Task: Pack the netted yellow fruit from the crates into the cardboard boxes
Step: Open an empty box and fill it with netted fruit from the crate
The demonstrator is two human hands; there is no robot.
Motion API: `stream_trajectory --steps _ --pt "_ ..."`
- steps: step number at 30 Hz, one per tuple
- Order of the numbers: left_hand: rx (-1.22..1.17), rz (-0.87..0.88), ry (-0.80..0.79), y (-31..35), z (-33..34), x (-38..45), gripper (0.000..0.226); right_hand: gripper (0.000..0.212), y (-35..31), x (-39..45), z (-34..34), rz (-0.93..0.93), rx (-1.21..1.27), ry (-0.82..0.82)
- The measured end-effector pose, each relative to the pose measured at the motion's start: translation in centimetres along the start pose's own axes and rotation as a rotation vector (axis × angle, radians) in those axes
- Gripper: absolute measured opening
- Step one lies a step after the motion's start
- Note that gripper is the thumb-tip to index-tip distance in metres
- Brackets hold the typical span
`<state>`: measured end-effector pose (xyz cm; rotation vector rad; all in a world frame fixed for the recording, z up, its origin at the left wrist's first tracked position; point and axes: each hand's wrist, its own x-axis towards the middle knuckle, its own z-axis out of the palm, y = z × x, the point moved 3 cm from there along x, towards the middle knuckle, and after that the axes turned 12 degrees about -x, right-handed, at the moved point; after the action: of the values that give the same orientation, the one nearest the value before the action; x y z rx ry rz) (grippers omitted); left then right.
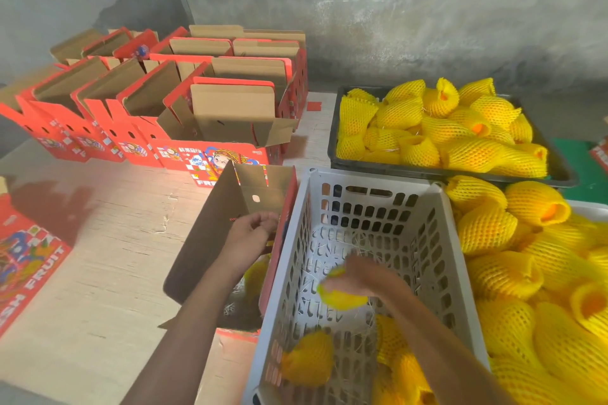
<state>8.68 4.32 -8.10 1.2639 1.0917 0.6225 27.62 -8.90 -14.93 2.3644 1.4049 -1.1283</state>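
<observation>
Netted fruit [342,297] in R hand [365,276], over crate [457,273]

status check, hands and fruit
Left hand gripping open box flap. Right hand holding netted fruit inside grey crate. Nothing blocking.

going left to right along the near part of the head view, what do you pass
flat printed box → open cardboard box with the left hand at its wall → grey slotted crate with the right hand holding a netted fruit → heap of netted fruit
</observation>
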Motion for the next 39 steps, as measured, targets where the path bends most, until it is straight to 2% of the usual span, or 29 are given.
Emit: stream_trajectory --steps 3,5,7,9,11,12,14,15,16,18,19,21,24,28,33,35,36,38,39 --pt "-0.19 -0.037 -0.01 0.3 0.2 -0.4 0.018 0.08 1.0 0.5 -2.2 0.088 0.51 0.316" --pt "-0.278 -0.048 -0.012 0.4 0.2 -0.5 0.019 0.069 0.9 0.4 -3.1 0.086 0.852 0.455" --pt "-0.371 -0.065 -0.058 0.4 0.2 -0.5 0.028 0.075 -0.5 -0.4 -4.1 -0.079 1.164 0.5" --pt "-0.479 -0.046 -0.14 0.4 0.4 -0.6 0.042 0.087 -2.2 -1.4 -5.2 -0.384 1.281 0.42" --pt "-0.625 0.008 -0.223 0.6 0.5 -1.0 0.048 0.076 -3.3 -2.7 -5.8 -0.623 1.293 0.295" --pt "-0.709 0.011 -0.247 0.7 0.3 -1.3 0.05 0.067 -3.3 -3.0 -5.7 -0.617 1.234 0.332" --pt "-0.885 -0.056 -0.248 0.6 -0.4 -1.5 0.058 0.052 -2.4 -2.6 -5.3 -0.433 0.866 0.554" --pt "-0.966 -0.124 -0.226 0.4 -0.8 -1.5 0.061 0.043 -1.9 -2.1 -4.8 -0.333 0.622 0.576" --pt "-1.039 -0.213 -0.201 0.1 -1.2 -1.4 0.061 0.034 -1.5 -1.5 -4.0 -0.288 0.416 0.464" --pt "-1.151 -0.409 -0.126 -0.7 -1.3 -1.0 0.057 0.033 -1.3 -0.4 -1.2 -0.26 0.024 0.087" --pt "-1.176 -0.482 -0.075 -1.2 -1.3 -0.9 0.056 0.046 -1.2 -0.3 0.2 -0.242 -0.161 -0.07" --pt "-1.165 -0.568 -0.023 -2.1 -1.3 -0.9 0.058 0.082 -1.6 -0.4 2.5 -0.217 -0.356 -0.245" --pt "-1.023 -0.556 -0.004 -3.0 -1.7 -1.0 0.056 0.104 -2.5 -0.4 4.7 -0.167 -0.308 -0.38" --pt "-0.89 -0.515 0.005 -3.1 -1.9 -1.0 0.034 0.099 -2.8 0.1 5.5 -0.128 -0.22 -0.356" --pt "-0.893 -0.538 -0.008 -3.8 -1.5 -1.4 0.031 0.091 -2.1 0.6 4.7 -0.101 -0.204 -0.296" --pt "-0.914 -0.518 -0.02 -3.6 -1.4 -1.4 0.031 0.077 -1.5 0.7 2.2 -0.058 -0.051 -0.111" --pt "-0.93 -0.501 -0.029 -3.5 -1.4 -1.4 0.032 0.06 -1.3 0.6 0.6 -0.055 0.078 0.031" --pt "-0.974 -0.471 -0.042 -3.1 -1.2 -1.3 0.034 0.036 -1.0 -0.3 -2.4 -0.051 0.429 0.33" --pt "-0.997 -0.461 -0.043 -2.9 -1.2 -1.3 0.036 0.036 -1.0 -0.9 -3.7 -0.053 0.61 0.464"
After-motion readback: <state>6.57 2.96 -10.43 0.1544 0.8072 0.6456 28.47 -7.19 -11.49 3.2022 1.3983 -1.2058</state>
